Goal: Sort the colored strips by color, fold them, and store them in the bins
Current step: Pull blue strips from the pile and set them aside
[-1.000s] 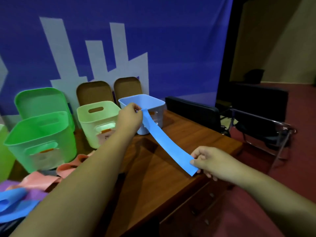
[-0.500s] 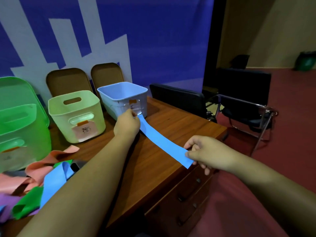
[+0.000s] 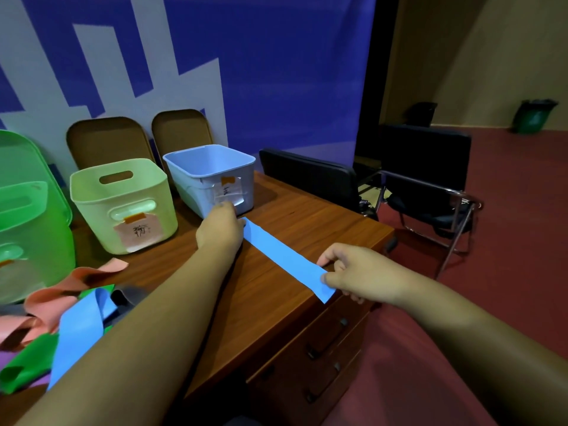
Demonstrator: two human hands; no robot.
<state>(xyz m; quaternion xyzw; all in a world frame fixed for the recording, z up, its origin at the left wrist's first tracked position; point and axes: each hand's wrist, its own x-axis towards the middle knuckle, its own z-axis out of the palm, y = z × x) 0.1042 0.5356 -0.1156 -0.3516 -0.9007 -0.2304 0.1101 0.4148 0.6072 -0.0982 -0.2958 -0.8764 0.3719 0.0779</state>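
**Blue strip lowered flat onto the desk**

Over the last 1 second the long blue paper-like strip (image 3: 285, 259) has come down from mid-air to lie along the wooden desk (image 3: 322, 222). The left hand (image 3: 219, 230) pinches its far end beside the pale blue plastic bin (image 3: 184, 176); the right hand (image 3: 358, 272) pinches the near end. Folding looks ready to begin.

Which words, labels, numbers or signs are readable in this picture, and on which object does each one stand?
None can be quoted with certainty.
Paper label on the pale green bin: dark handwritten marks, too blurred to read.
Paper label on the light blue bin: small dark marks, too small to read.
Bright green bin: only an orange tape corner shows, no text.
Blue backdrop: grey shapes, no letters.
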